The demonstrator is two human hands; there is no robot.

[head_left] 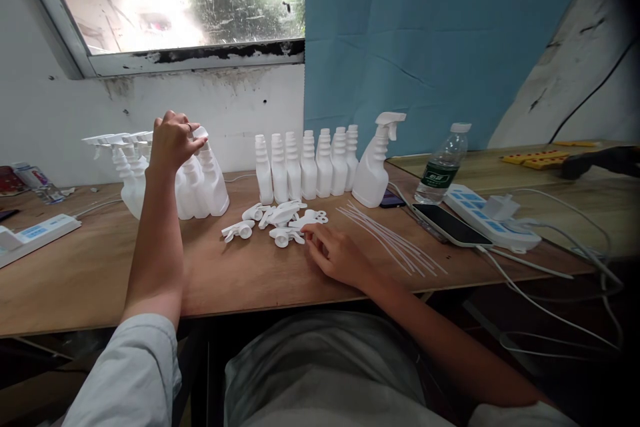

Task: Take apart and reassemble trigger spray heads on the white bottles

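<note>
My left hand (175,137) is closed around the top of a white spray bottle (213,177), at the right end of a group of bottles fitted with spray heads. The fingers partly cover its spray head (201,133). My right hand (340,255) rests low over the table with curved fingers and a gap at the thumb. Its fingertips reach the right edge of a pile of loose white trigger sprayer heads (285,215); I see nothing gripped in it. Several bottles without heads (309,167) stand in a row behind the pile.
One capped spray bottle (371,170) stands right of the row. Thin white tubes (390,237) lie on the wooden table (240,287). Farther right are a water bottle (443,167), a phone (453,223) and a power strip (493,219) with cables. Another power strip (40,239) lies left.
</note>
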